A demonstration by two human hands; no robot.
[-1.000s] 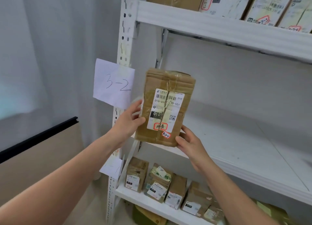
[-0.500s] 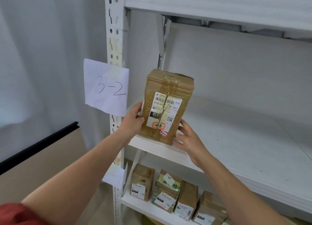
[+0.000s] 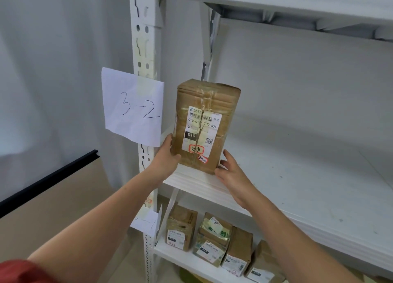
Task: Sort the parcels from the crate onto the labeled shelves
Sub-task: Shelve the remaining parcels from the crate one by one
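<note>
Head view: a brown cardboard parcel (image 3: 207, 100) with a white shipping label (image 3: 201, 132) is stood upright at the front left corner of the middle shelf (image 3: 297, 176). Its lower left side is gripped by the left hand (image 3: 165, 157), the thumb laid on the front face. The right hand (image 3: 231, 172) is held loose with fingers spread, just beside the lower right corner; contact cannot be told. A paper sign (image 3: 133, 104) marked "3-2" is fixed on the post (image 3: 144, 27) at the left.

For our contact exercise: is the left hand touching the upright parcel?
Touching. The head view shows the left hand gripping the parcel low on its side, thumb on front.
</note>
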